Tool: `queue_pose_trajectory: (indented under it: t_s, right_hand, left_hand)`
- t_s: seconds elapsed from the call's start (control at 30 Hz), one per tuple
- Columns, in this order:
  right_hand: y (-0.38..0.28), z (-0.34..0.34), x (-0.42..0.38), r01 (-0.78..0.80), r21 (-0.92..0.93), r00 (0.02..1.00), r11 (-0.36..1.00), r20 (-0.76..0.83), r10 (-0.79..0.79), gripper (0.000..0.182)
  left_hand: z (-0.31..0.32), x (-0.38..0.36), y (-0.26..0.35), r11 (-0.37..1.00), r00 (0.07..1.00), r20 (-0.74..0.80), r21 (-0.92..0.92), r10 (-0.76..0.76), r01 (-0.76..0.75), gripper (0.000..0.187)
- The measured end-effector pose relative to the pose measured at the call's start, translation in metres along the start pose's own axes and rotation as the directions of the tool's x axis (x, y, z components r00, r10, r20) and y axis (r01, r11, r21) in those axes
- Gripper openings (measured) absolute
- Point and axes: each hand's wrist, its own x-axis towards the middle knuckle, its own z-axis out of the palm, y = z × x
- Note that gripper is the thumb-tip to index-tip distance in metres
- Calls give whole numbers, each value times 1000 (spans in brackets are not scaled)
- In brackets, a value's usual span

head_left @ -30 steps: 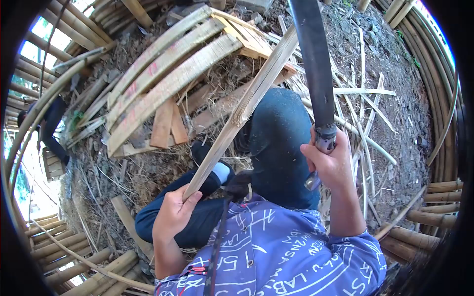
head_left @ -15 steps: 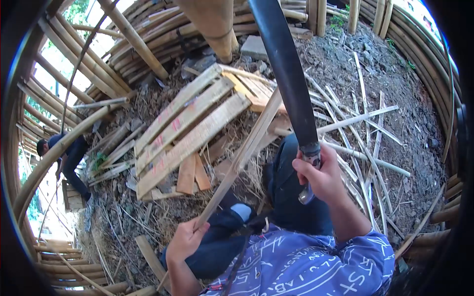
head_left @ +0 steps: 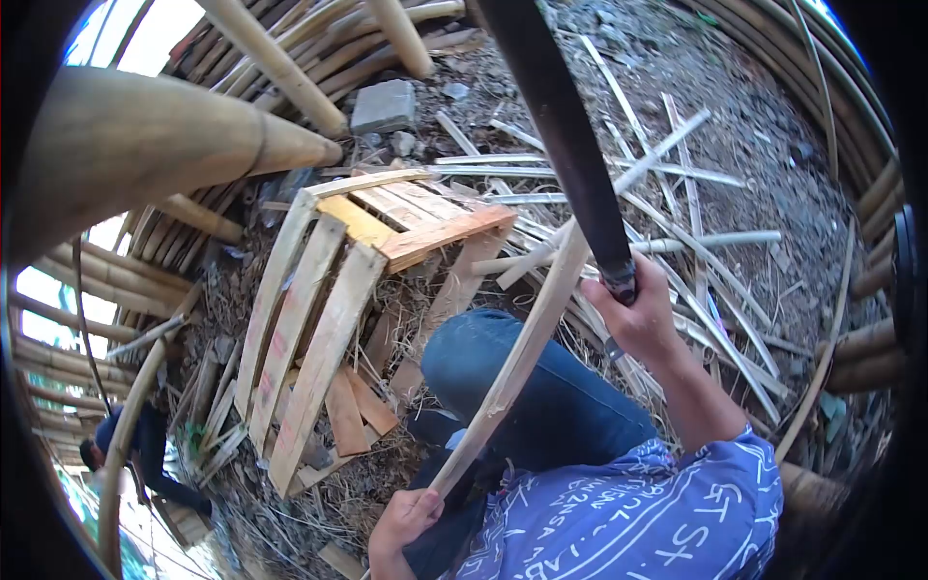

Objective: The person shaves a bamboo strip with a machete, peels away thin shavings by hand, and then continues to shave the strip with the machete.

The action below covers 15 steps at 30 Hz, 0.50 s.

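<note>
A long dark machete blade (head_left: 570, 126) rises from my right hand (head_left: 638, 307), whose fingers are wrapped round its handle. My left hand (head_left: 406, 520) grips the lower end of a split bamboo strip (head_left: 517, 372). The strip slants up and to the right across my raised knee, its top end close beside the blade. Whether blade and strip touch, I cannot tell. Left of my knee stands a slatted wooden crate (head_left: 324, 329), with short boards (head_left: 348, 411) at its lower side.
Loose bamboo strips (head_left: 706, 251) litter the ground at right. A thick bamboo pole (head_left: 174, 145) crosses the upper left. A concrete block (head_left: 384, 106) lies behind the crate. Another person (head_left: 150, 449) bends down at far left. Stacked bamboo poles (head_left: 865, 338) line the right edge.
The view has turned, so the crate and the other person appear lower. My left hand and the strip are lower and further right in view. The machete is still raised in my right hand.
</note>
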Motion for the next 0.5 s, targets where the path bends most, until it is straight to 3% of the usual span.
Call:
queue_pose_trajectory:
  t_s: [0.03, 0.17, 0.27, 0.5]
  right_hand:
    - [3, -1, 3, -66, 45, 998, 997, 8, 66, 20]
    - [18, -2, 14, -86, -47, 996, 995, 3, 86, 19]
    - [27, 2, 18, -16, -119, 1000, 993, 11, 17, 19]
    - [37, 3, 22, -17, -158, 999, 987, 26, 21, 21]
  left_hand:
    - [-5, 0, -3, 1000, 999, -35, 10, 18, -18, 48]
    - [-21, -10, -9, 1000, 997, -77, -4, 7, -8, 48]
    - [-18, -17, 2, 1000, 995, -95, -28, 0, -2, 50]
    - [-6, -19, 2, 1000, 988, -155, 27, 9, -5, 51]
